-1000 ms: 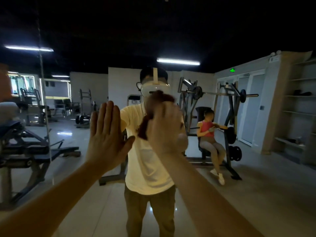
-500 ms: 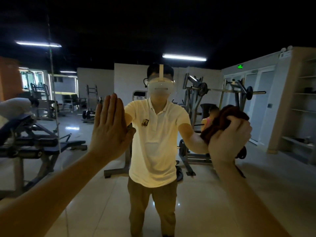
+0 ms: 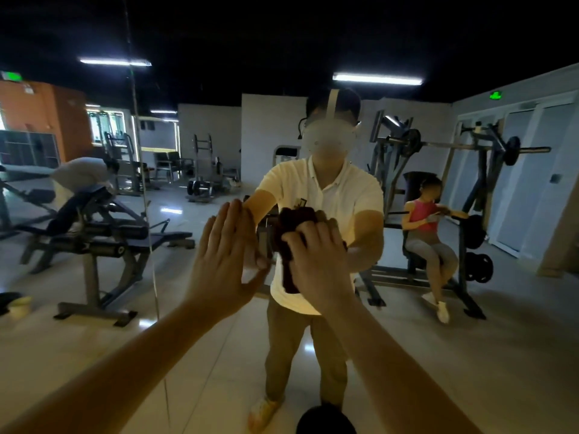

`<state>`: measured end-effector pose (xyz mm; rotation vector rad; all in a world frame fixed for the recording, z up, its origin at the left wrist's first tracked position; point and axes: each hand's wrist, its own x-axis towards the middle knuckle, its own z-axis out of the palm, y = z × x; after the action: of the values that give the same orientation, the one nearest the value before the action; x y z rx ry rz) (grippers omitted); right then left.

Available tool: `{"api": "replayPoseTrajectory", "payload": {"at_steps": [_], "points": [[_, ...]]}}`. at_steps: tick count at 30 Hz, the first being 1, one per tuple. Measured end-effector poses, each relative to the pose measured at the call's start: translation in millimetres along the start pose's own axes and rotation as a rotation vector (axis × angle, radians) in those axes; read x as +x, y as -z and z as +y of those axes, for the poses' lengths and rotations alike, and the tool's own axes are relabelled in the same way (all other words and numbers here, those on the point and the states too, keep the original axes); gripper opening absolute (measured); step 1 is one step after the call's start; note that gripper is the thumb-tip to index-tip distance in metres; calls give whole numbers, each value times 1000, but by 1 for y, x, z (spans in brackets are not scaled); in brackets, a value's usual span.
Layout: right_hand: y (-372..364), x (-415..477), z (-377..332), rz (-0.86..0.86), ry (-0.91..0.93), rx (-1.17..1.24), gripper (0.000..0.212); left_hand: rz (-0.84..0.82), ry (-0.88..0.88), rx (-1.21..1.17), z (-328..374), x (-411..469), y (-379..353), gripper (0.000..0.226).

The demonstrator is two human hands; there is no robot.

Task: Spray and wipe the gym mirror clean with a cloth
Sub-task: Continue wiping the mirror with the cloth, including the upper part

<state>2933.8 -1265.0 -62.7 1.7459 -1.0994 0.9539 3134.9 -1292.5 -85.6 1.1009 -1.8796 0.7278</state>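
My left hand (image 3: 219,261) lies flat on the mirror (image 3: 94,339), fingers straight and released. Just right of it, my right hand (image 3: 316,264) presses the dark cloth (image 3: 293,223) to the mirror, fingers grasping it. I judge the bare palm may leave smears.

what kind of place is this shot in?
A gym, seen reflected in the wall mirror that the right hand holds a cloth against. Cues: plate-loaded barbell machine at right, adjustable bench at left, weight plates low on the machine.
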Motion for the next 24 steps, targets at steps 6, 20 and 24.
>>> {"api": "replayPoseTrajectory", "payload": {"at_steps": [6, 20, 24], "points": [[52, -63, 92, -53, -434, -130, 53, -66, 81, 8, 11, 1, -3, 118], [-34, -34, -60, -40, -141, 99, 22, -114, -56, 45, -11, -10, -2, 123], [-5, -83, 2, -77, -102, 37, 22, -73, 38, 10, -5, -33, -9, 117]]}}
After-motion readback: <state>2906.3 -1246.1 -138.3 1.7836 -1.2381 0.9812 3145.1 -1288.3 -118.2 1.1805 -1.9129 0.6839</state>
